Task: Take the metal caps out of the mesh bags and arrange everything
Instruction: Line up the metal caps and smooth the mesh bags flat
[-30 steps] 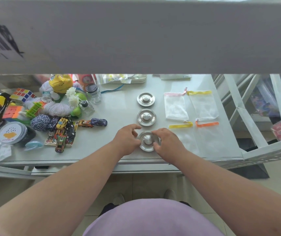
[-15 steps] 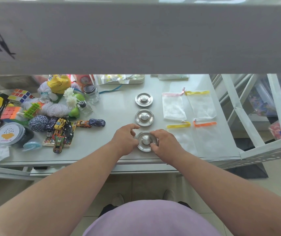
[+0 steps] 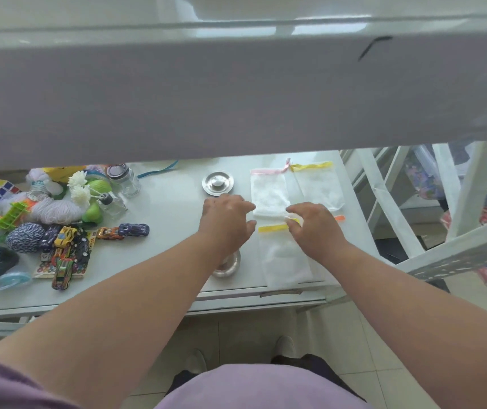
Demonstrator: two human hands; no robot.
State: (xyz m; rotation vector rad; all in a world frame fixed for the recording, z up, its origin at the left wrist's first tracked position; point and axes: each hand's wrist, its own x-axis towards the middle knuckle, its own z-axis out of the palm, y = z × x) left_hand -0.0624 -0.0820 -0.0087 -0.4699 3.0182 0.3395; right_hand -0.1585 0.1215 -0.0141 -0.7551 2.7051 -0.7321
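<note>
Steel, judging by the shine: the metal caps [image 3: 217,182] are rigid, probably slick, and best pinched at the rim or centre knob. One sits at the far end of the desk [image 3: 165,202]; another [image 3: 228,265] shows near the front edge, under the left forearm. The mesh bags [image 3: 269,193] lie flat beside them, limp and light; lift these by the coloured hem. The left hand [image 3: 227,218] hovers spread and empty. The right hand [image 3: 313,224] pinches the yellow hem [image 3: 273,228] of the near bag.

My left hand [image 3: 228,221] spread flat over the desk [image 3: 171,231], my right hand [image 3: 313,224] with fingertips on a yellow-topped bag [image 3: 283,258], one cap [image 3: 218,183] beyond, another cap [image 3: 229,265] under my left wrist, toy cars [image 3: 68,246] far left
</note>
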